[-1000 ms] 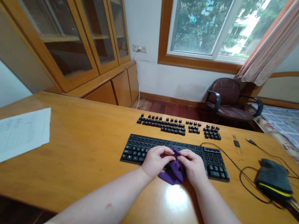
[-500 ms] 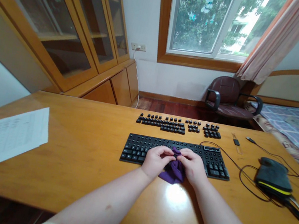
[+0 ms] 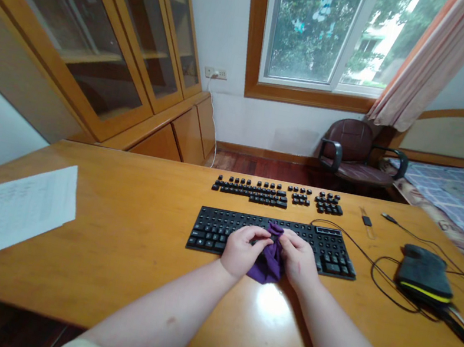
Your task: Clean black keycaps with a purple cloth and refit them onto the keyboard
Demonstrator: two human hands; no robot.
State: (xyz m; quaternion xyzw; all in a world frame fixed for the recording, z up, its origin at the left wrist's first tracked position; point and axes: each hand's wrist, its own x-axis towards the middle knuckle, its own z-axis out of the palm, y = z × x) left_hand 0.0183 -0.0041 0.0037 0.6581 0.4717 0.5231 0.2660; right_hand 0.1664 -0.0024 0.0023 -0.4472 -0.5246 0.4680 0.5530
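Both hands meet over the near edge of a black keyboard frame (image 3: 221,233) on the wooden desk (image 3: 122,238). My left hand (image 3: 241,250) and my right hand (image 3: 298,259) are closed on a bunched purple cloth (image 3: 269,259), pinching its top between thumbs and fingers. The cloth hangs down onto the desk in front of the keyboard. Behind the keyboard, rows of loose black keycaps (image 3: 273,193) lie laid out in keyboard order.
A printed paper sheet (image 3: 9,212) lies at the desk's left. At the right sit a dark grey pouch (image 3: 426,275), looped black cables (image 3: 381,265) and a small clear strip with a black piece (image 3: 367,221). Beyond the desk stand a brown armchair (image 3: 353,150) and a bed (image 3: 461,196).
The hands have drawn closer together and the cloth's top edge now sticks up a little higher over the keyboard. Nothing else on the desk has moved.
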